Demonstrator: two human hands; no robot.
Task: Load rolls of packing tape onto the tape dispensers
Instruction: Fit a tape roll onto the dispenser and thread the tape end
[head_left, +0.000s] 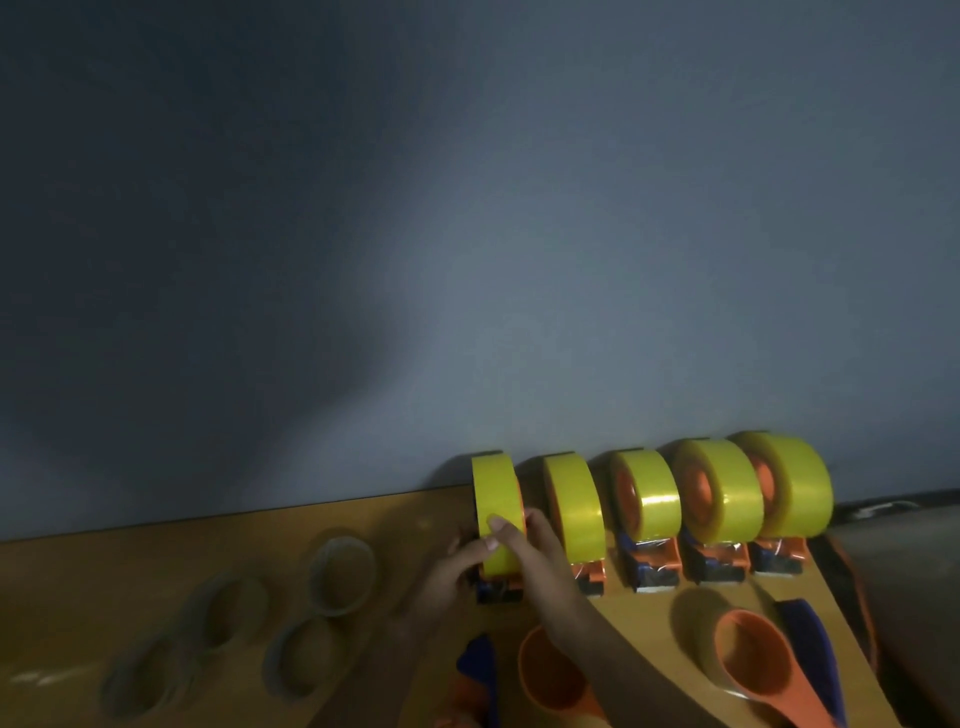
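Gripping the glossy yellow tape roll (496, 512) on its orange dispenser (500, 581), both the left hand (457, 564) and right hand (535, 553) curl round it.

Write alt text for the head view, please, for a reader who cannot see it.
Both hands, left hand and right hand, grip the leftmost yellow tape roll in a row of five loaded dispensers against a grey wall. Empty tape cores lie on the dim wooden table.

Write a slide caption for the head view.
Both hands grip the leftmost of five loaded tape dispensers along the wall.
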